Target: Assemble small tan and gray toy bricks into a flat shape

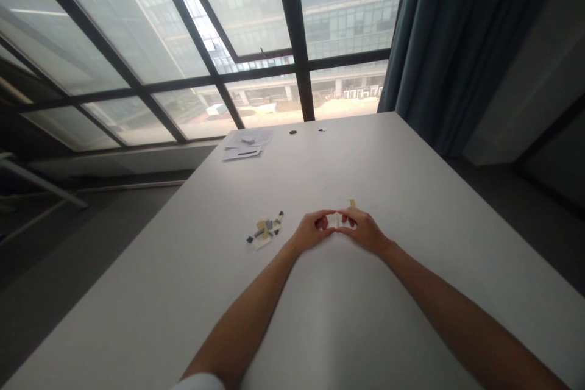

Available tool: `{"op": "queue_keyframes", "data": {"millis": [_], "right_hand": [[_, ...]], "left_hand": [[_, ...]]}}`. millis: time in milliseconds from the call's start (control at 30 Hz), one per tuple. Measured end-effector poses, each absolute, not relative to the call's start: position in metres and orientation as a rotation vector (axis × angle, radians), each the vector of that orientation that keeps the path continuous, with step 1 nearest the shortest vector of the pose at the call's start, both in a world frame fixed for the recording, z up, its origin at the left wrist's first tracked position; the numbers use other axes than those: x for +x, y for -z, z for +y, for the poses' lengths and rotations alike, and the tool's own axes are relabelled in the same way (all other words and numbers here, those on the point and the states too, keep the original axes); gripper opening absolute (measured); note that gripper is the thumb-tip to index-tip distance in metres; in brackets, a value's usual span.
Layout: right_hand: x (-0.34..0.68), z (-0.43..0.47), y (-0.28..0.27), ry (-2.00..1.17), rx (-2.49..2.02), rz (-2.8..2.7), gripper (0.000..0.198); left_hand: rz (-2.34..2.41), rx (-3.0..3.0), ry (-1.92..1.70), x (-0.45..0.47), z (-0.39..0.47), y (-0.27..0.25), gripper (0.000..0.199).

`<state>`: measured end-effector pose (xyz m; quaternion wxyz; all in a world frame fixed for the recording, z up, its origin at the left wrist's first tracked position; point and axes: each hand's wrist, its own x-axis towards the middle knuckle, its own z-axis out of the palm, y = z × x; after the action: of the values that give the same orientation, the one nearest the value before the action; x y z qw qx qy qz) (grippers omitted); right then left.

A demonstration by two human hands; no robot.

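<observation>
Over the middle of the table (205, 280), my left hand (314, 228) and my right hand (364, 228) meet fingertip to fingertip. Between them stands a thin cream-coloured toy brick piece (337, 221), narrow and seen edge-on. Thumb and fingers of each hand are closed on its two ends. Just behind my right hand lies a small yellow piece (351, 202), partly covered by the fingers. A loose pile of small toy bricks (264, 229) in yellow, white, grey and dark blue rests left of my left hand. Its single shapes are too small to make out.
Papers (242, 153) with a small light object (248, 141) on top lie at the far left corner. Two round holes, one dark (293, 132), sit near the table's far edge. Windows (256, 91) stand behind, with a blue curtain (420, 61) at the right.
</observation>
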<state>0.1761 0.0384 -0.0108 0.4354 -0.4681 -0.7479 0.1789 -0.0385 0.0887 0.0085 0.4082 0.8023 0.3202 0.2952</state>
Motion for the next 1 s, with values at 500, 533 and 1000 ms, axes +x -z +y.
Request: {"op": "queue_keyframes", "data": {"millis": [500,533,1000], "right_hand": [[0.1757,0.0390,0.0117,-0.401,-1.192,-1.850,0.039],[0.1756,0.0393,0.0123,-0.387,-1.203,-1.843,0.039],[0.1759,0.0401,0.0107,-0.374,-1.258,-1.793,0.025]], "left_hand": [[0.825,2.033,-0.719,-0.0392,0.0896,-0.0046,0.053],[0.825,2.037,-0.715,-0.0391,0.0896,-0.0043,0.052],[0.835,2.072,-0.708,-0.0394,0.0882,-0.0073,0.042]]}}
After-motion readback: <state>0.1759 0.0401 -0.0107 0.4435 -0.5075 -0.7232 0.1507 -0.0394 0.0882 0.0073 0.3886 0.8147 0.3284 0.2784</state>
